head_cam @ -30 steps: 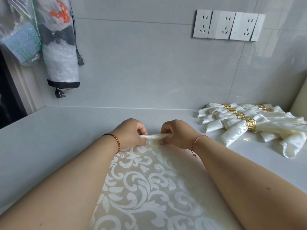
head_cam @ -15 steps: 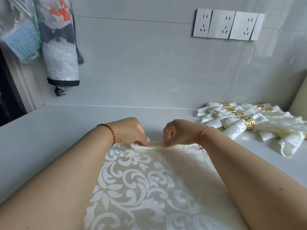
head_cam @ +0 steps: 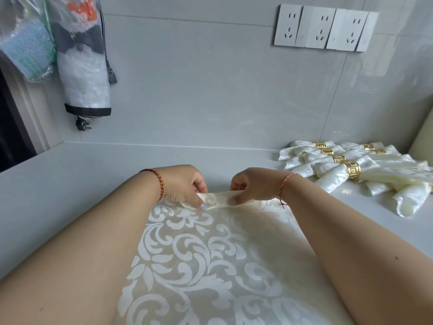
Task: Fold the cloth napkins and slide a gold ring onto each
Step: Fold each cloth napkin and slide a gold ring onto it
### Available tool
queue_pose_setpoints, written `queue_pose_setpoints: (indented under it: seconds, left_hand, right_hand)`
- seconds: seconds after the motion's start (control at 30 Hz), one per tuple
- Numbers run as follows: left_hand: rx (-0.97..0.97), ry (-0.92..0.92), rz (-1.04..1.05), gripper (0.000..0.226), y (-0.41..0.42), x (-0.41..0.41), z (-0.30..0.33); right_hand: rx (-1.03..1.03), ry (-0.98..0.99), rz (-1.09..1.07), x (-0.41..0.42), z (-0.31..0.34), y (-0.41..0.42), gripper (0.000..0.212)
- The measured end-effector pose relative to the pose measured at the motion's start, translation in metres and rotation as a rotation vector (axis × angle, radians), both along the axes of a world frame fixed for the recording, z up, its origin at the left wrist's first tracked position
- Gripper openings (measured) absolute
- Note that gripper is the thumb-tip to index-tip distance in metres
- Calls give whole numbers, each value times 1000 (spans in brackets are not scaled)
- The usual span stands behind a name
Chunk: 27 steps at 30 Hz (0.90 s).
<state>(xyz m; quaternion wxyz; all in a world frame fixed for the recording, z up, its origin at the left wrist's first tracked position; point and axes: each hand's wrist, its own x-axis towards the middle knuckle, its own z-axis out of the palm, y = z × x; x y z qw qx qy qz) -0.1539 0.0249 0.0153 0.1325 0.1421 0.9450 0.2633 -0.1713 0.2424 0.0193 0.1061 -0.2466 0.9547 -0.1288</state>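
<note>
napkin (head_cam: 210,266) front-centre on counter (head_cam: 70,184) | ringed napkins (head_cam: 351,170) right-rear

I see soft, even daylight, bright throughout. Glare sheens the wall tiles (head_cam: 386,90) right of the sockets (head_cam: 325,28). Faint shadows lie under my arms. Wide-angle bending curves the edges; left of the sockets, the corner falls dark.

Two bare forearms reach forward over a cream damask napkin (head_cam: 210,266) spread on a pale counter (head_cam: 70,184). The left hand (head_cam: 182,184) and right hand (head_cam: 253,186) pinch its far edge, thumbs on top. Right of the right hand lies a pile of rolled napkins (head_cam: 356,174) in gold rings (head_cam: 353,170).
</note>
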Motion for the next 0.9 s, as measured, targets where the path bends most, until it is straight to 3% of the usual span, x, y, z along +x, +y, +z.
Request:
queue_pose_setpoints:
  seconds: [0.27,0.47,0.67,0.73,0.8,0.9]
  left_hand:
    - [-65,32,3,14,-1,4,6]
    - [-140,59,-65,21,3,8,15]
    - [-299,-85,-129,13,6,18,30]
    - [-324,-125,-109,8,6,22,38]
    - [-343,-140,-95,18,8,23,42]
    - [-322,-85,-65,13,13,22,34]
  right_hand:
    - [-27,77,26,3,3,0,23]
    - [141,202,147,20,15,-16,28]
    - [356,87,183,31,24,-24,23]
    - [324,19,138,30,28,-22,13]
    - [260,-3,98,28,28,-17,2]
    - [188,-18,94,23,21,-11,10]
